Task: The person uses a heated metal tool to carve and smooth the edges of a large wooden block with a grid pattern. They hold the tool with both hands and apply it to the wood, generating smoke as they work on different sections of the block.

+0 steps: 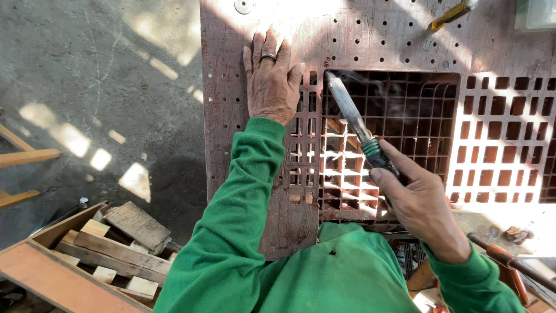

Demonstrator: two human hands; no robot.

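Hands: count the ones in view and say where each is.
2. The left hand lies flat on the red-brown grid panel. The right hand grips a soldering tool, its tip on the grid. No others show.

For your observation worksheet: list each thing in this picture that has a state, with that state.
Left hand: flat, pressing on the panel.
Right hand: gripping the soldering iron.
Soldering iron: tip at the grid's edge, smoking.
Red plastic panel: perforated, grid partly broken.
Yellow-handled tool: lying unused.

My one view sits on the head, looking steeply down and close over the red perforated panel point(370, 40), with concrete floor point(87, 87) at left.
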